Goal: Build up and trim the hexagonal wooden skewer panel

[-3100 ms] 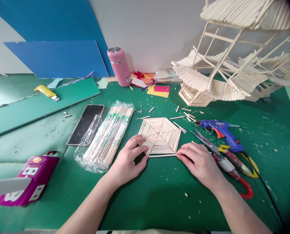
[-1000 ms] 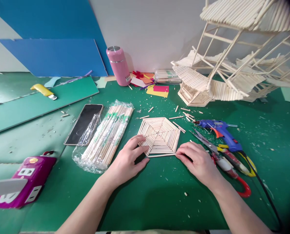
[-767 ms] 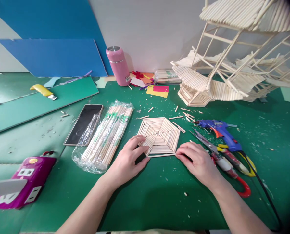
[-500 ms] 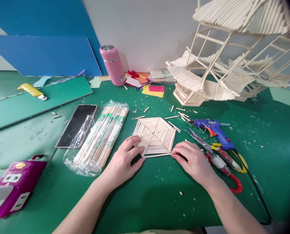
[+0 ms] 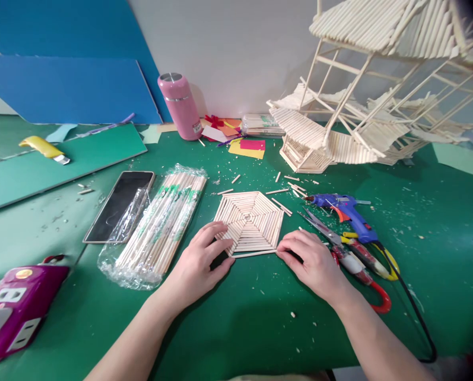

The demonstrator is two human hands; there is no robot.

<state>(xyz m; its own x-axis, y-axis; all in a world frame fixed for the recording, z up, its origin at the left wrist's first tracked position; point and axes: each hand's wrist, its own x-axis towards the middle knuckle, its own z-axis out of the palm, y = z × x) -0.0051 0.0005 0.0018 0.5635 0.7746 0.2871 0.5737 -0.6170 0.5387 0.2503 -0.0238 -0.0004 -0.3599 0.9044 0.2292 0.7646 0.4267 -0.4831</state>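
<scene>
A flat hexagonal panel (image 5: 256, 228) of wooden sticks, laid in rings around a small central hole, rests on the green table. Along its near edge lies a single wooden stick (image 5: 254, 254), slightly apart from the ring behind it. My left hand (image 5: 202, 262) pinches the stick's left end between thumb and index finger, other fingertips touching the panel's left side. At the right end, my right hand (image 5: 311, 259) holds the stick with closed fingertips. The exact contact is partly hidden under the fingers.
Right: glue gun (image 5: 345, 209), scissors (image 5: 327, 233) and red-handled tool (image 5: 363, 275). Left: bagged sticks (image 5: 164, 222), phone (image 5: 117, 209), purple power socket (image 5: 21, 307). Behind: pink bottle (image 5: 180, 108), yellow cutter (image 5: 41, 145) and large stick model (image 5: 347, 116). Stick offcuts lie scattered beyond the panel.
The whole view has shifted slightly, with things appearing a little further left. Both hands keep the same hold on the stick at the panel's near edge.
</scene>
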